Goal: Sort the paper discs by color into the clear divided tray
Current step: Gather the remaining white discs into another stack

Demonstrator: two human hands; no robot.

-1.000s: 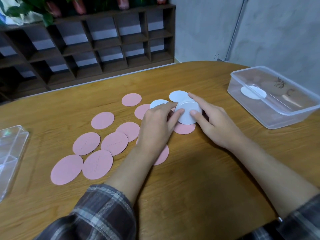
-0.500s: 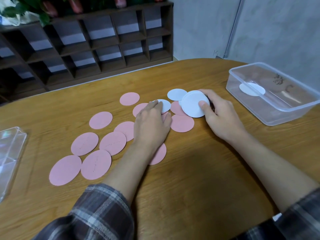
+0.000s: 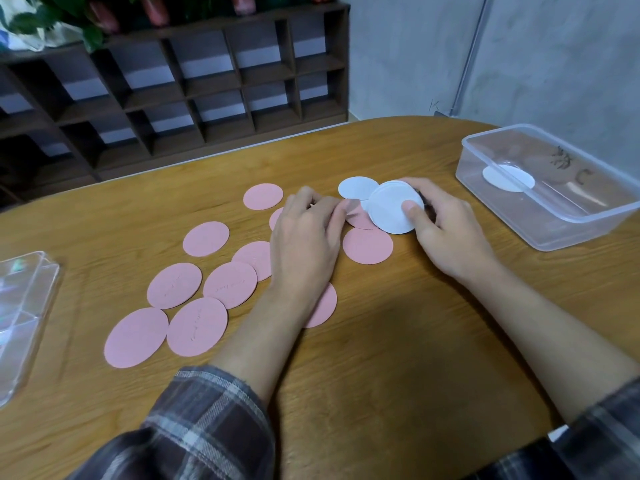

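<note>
Several pink paper discs (image 3: pixel 185 285) lie spread over the left and middle of the wooden table (image 3: pixel 398 358). My right hand (image 3: pixel 450 233) grips a small stack of white discs (image 3: pixel 388 213), thumb on top. One more white disc (image 3: pixel 356 187) lies flat just behind the stack. My left hand (image 3: pixel 304 240) sits beside the stack with its fingers curled down, pinching a white disc that it almost wholly hides. The clear divided tray (image 3: pixel 31 271) shows only partly at the left edge.
A clear plastic box (image 3: pixel 568 233) stands at the right with one white disc (image 3: pixel 509 178) lying inside it. A dark wooden shelf unit (image 3: pixel 207 88) lines the wall beyond the far table edge. Bare wood lies near me between my forearms.
My right hand carried the white stack a little right, uncovering a pink disc. My left hand left the stack and closed over the single white disc beside it.
</note>
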